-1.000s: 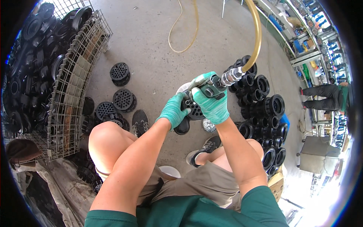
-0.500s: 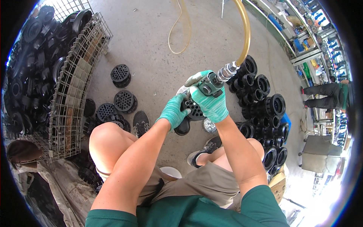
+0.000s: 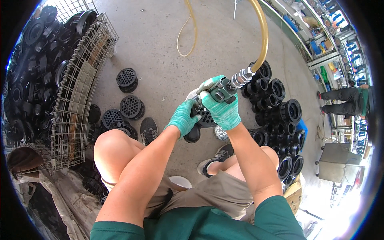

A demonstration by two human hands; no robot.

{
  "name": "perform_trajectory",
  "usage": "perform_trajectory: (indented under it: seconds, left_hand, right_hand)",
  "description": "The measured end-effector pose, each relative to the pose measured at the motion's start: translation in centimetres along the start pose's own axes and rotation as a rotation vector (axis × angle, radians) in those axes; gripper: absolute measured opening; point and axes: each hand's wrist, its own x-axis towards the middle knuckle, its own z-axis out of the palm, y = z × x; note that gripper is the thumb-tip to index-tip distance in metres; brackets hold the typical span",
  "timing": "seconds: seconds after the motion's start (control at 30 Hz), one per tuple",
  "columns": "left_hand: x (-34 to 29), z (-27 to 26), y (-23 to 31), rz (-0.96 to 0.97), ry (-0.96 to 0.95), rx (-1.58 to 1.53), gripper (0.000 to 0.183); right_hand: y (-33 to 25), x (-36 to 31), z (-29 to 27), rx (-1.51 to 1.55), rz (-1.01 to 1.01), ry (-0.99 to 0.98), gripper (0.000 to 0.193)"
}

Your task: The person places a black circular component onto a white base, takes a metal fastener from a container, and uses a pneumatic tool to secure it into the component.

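Both my hands wear green knitted gloves and meet in front of my knees. My right hand (image 3: 223, 111) is wrapped round a dark air-powered tool (image 3: 220, 95), coupled by a metal fitting to a yellowish hose (image 3: 262, 38). Under the tool lies a black round part full of holes (image 3: 207, 119). My left hand (image 3: 183, 119) is closed at this part's left edge, its thumb against the holes; its other fingertips are partly hidden beside the tool. Close below are a smooth black rounded piece (image 3: 193, 134) and a round dish of small shiny metal pieces (image 3: 221, 133).
Left stands a wire cage (image 3: 74, 92) heaped with black parts. Several perforated black round parts (image 3: 130, 107) sit on the floor beside it. Black ringed fittings (image 3: 290, 112) are stacked at right. Shelving (image 3: 322, 60) and another person (image 3: 344, 101) are farther right; a hose loop (image 3: 188, 38) lies ahead.
The hose and its coupling have shifted slightly to the right. My hands keep nearly the same place and the same hold.
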Motion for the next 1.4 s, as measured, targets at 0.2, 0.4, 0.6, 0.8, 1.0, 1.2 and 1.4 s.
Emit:
perform_trajectory:
  seconds: [0.2,0.4,0.6,0.8,1.0,1.2,1.4]
  left_hand:
    - [0.1,0.4,-0.6,0.048,0.082,0.000,0.043]
    - [-0.5,0.4,1.2,0.033,0.128,0.151,0.034]
    - [-0.3,0.9,0.8,0.139,0.206,0.283,0.029]
    - [-0.8,0.7,1.4,0.128,0.191,0.323,0.028]
    - [-0.7,1.2,1.0,0.162,0.251,0.353,0.026]
    - [-0.4,1.1,0.7,0.162,0.234,0.315,0.025]
    - [-0.2,1.2,0.6,0.175,0.227,0.299,0.028]
  right_hand:
    - [-0.6,0.3,-0.1,-0.022,0.011,-0.028,0.023]
    - [-4.1,1.2,-1.7,0.021,-0.031,0.139,0.020]
    - [-4.7,2.1,-4.2,0.005,-0.072,0.255,0.019]
    - [-3.0,2.3,-5.0,0.054,-0.023,0.340,0.014]
    - [-1.5,2.4,-5.2,-0.003,-0.038,0.345,0.014]
    - [-1.6,2.1,-5.0,-0.042,0.016,0.306,0.014]
    - [-1.4,2.3,-4.8,-0.078,-0.079,0.255,0.013]
